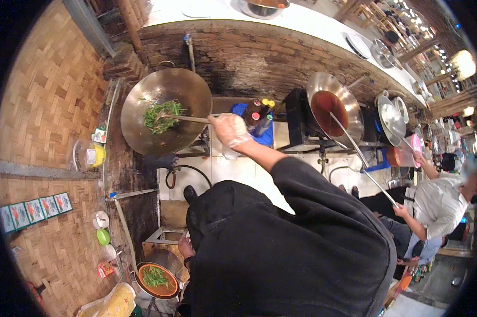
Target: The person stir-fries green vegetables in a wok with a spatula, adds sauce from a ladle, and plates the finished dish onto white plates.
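Observation:
My right hand (pixel 229 130), in a thin clear plastic glove, is closed on the handle of a wooden spatula (pixel 187 118). The spatula's head rests among chopped green vegetables (pixel 164 115) in a large steel wok (pixel 143 85). My left hand (pixel 186 246) is low beside my body, near the corner of a metal stand (pixel 161 235); what it touches, if anything, cannot be made out. Close to it stands a pot with an orange rim (pixel 172 294), holding more cut greens (pixel 154 276).
Sauce bottles (pixel 255 116) stand in a blue tray (pixel 267 136) right of the wok. Further right, a co-worker (pixel 440 198) holds a long metal ladle (pixel 363 162) into a wok of red-brown liquid (pixel 329 113). A hose (pixel 187 167) hangs below the stove. Jars (pixel 90 155) line the left ledge.

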`<action>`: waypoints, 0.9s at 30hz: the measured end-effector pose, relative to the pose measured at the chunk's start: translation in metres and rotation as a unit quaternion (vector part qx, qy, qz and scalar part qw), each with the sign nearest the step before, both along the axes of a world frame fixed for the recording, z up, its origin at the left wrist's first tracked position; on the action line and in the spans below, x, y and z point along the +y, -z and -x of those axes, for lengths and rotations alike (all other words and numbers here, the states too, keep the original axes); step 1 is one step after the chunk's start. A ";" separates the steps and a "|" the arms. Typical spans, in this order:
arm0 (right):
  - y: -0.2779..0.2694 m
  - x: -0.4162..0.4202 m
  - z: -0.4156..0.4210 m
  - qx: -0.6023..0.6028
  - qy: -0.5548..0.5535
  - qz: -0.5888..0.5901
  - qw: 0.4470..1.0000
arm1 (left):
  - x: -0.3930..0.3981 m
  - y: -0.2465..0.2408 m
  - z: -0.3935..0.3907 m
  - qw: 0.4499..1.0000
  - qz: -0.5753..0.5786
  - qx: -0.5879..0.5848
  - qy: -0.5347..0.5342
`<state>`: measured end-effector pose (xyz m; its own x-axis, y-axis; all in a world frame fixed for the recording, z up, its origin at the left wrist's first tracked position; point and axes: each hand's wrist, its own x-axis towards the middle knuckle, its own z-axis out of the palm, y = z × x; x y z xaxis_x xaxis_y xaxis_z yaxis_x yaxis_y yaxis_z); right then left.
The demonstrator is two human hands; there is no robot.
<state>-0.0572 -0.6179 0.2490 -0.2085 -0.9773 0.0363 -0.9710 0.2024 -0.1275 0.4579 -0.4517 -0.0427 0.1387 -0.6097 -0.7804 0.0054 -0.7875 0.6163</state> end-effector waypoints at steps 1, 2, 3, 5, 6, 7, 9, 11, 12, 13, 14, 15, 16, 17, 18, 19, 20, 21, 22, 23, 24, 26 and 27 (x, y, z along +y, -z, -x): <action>0.014 0.007 0.005 -0.012 -0.040 0.084 0.996 | 0.002 -0.001 -0.005 1.000 0.006 -0.008 -0.004; 0.019 0.012 -0.001 -0.018 0.010 0.054 0.998 | -0.004 0.001 -0.004 1.000 0.016 -0.008 0.001; 0.025 0.003 -0.013 -0.031 0.000 0.026 0.999 | 0.000 0.009 -0.012 0.999 0.023 -0.008 -0.023; 0.050 0.011 0.009 0.013 -0.011 0.028 0.999 | 0.006 0.008 0.025 0.994 -0.068 0.077 -0.036; 0.027 0.002 -0.007 0.043 -0.011 -0.020 0.999 | 0.019 0.011 0.004 0.993 -0.073 0.080 -0.055; 0.021 0.000 -0.005 0.039 -0.027 -0.004 0.999 | 0.034 0.022 0.000 0.996 -0.050 0.068 -0.027; 0.036 0.005 -0.002 0.026 -0.020 0.064 0.997 | 0.052 0.048 -0.023 0.992 0.051 -0.033 0.107; 0.049 -0.001 0.022 0.038 -0.019 -0.039 0.998 | 0.077 0.070 -0.036 0.940 0.175 -0.162 0.244; 0.029 -0.013 0.019 0.036 0.004 -0.069 0.997 | 0.099 0.070 -0.027 0.917 0.229 -0.186 0.268; 0.016 -0.007 0.038 0.027 0.026 -0.075 0.997 | 0.088 0.072 -0.003 0.939 0.185 -0.170 0.236; -0.011 -0.011 0.016 0.008 -0.003 -0.061 0.998 | 0.110 0.074 -0.002 0.963 0.139 -0.165 0.162; -0.029 -0.006 0.020 0.005 -0.003 -0.082 0.997 | 0.114 0.081 0.008 0.978 0.095 -0.143 0.119; -0.018 0.000 0.023 0.038 -0.002 -0.027 0.999 | 0.119 0.083 0.010 0.970 0.071 -0.187 0.135; -0.019 0.003 0.016 0.053 -0.002 -0.046 0.998 | 0.131 0.085 0.012 0.960 0.045 -0.229 0.152; -0.020 0.008 0.022 0.064 0.011 -0.067 0.996 | 0.133 0.083 0.014 0.945 0.020 -0.272 0.182; -0.009 0.010 0.033 0.068 0.001 -0.067 0.995 | 0.131 0.079 0.014 0.939 0.022 -0.270 0.210; 0.006 0.012 0.039 0.076 -0.018 -0.066 0.995 | 0.138 0.074 0.016 0.937 0.023 -0.265 0.228; 0.015 0.015 0.044 0.088 -0.035 -0.067 0.993 | 0.143 0.074 0.019 0.934 0.023 -0.256 0.250; 0.014 0.019 0.041 0.084 -0.034 -0.052 0.994 | 0.143 0.067 0.017 0.930 0.023 -0.252 0.268; 0.006 0.022 0.036 0.083 -0.036 -0.029 0.996 | 0.134 0.064 0.019 0.926 0.029 -0.249 0.281; 0.002 0.027 0.033 0.080 -0.034 -0.012 0.996 | 0.129 0.061 0.019 0.922 0.031 -0.244 0.300; 0.011 0.030 0.037 0.086 -0.032 -0.020 0.996 | 0.120 0.059 0.020 0.917 0.027 -0.287 0.275; 0.013 0.026 0.040 0.081 -0.046 -0.028 0.995 | 0.125 0.052 0.021 0.915 0.018 -0.309 0.258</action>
<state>-0.0968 -0.5915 0.2360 -0.1133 -0.9935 0.0074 -0.9926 0.1135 0.0421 0.4365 -0.3267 -0.0948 0.2333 -0.7424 -0.6280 -0.7204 -0.5657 0.4011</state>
